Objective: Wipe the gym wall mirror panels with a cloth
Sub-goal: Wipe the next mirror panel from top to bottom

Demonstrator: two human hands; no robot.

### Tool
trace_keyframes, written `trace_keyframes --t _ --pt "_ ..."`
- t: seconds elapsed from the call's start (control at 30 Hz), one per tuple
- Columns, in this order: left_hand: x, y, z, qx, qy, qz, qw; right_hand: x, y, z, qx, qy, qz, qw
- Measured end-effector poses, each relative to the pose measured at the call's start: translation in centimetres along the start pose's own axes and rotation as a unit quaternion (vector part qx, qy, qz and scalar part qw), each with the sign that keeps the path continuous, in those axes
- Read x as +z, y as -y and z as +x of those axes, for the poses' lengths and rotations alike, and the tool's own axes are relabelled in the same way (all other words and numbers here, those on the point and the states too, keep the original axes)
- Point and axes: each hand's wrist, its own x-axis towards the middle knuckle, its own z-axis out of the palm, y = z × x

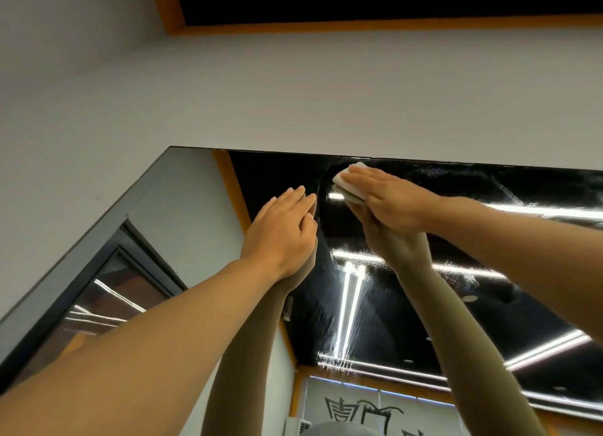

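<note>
Head view, right hand: the right hand (388, 200) lies flat with its fingers straight and together, pressing a folded white cloth (347, 184) against the glass; nothing is curled round the cloth, it is only trapped under the palm and fingers.
Head view, cloth: it sits at the very top of the mirror (424, 305), just under the upper edge and right beside the seam (370, 158) where two panels meet.
Head view, left hand: the left hand (282, 233) is flat too, fingers straight and close together, resting bare on the glass just left of the cloth, with no cloth under it.
Head view, mirror surface: streaky, smeared patches show across the reflected ceiling lights to the right of the cloth and below it; a darker, cleaner-looking arc curves down from the cloth.
Head view, wall: the pale wall (326, 93) starts directly above the mirror's top edge.
Risk, cloth slipping: since it is held only by pressure, easing off at full reach would likely let it slide out and drop.
Risk, fresh prints: the bare left palm may leave marks on glass near the wiped arc, which would need another pass.
Risk, missed strip: the thin band along the top edge and the seam is easy to skip when stretching this high.
Risk, overshoot: a stroke carried too far up would probably drag the cloth onto the wall.
Risk, balance: both arms are raised high, so leaning into the glass could put undue weight on the panel.
</note>
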Motion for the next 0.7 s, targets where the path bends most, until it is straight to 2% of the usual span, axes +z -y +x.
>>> trace_keyframes --t 0.1,0.3,0.37,0.43,0.5,0.63,0.7 --pt "0.0 0.3 0.2 0.002 -0.002 -0.01 1.0 1.1 1.1 -0.2 0.018 -0.007 0.002 1.0" --pt "-0.7 0.7 0.4 0.018 0.054 -0.004 0.998 3.3 5.0 -10.4 -0.18 0.119 0.022 0.976" --pt "-0.9 0.8 0.5 0.023 0.073 0.002 0.997 3.1 5.3 -11.9 -0.209 0.152 0.001 0.966" --pt "-1.0 0.9 0.4 0.026 0.079 0.007 0.997 2.4 4.9 -11.0 -0.212 0.155 -0.029 0.964" --pt "-1.0 1.0 0.4 0.033 0.077 0.011 0.996 2.0 3.7 -8.6 -0.171 0.12 -0.046 0.977" --pt "-1.1 1.0 0.2 0.035 0.083 0.007 0.996 1.2 1.8 -3.4 -0.008 -0.012 -0.023 1.0" --pt "-1.1 1.1 0.1 0.038 0.085 0.014 0.996 1.8 2.7 -2.8 0.034 -0.03 -0.016 0.999"
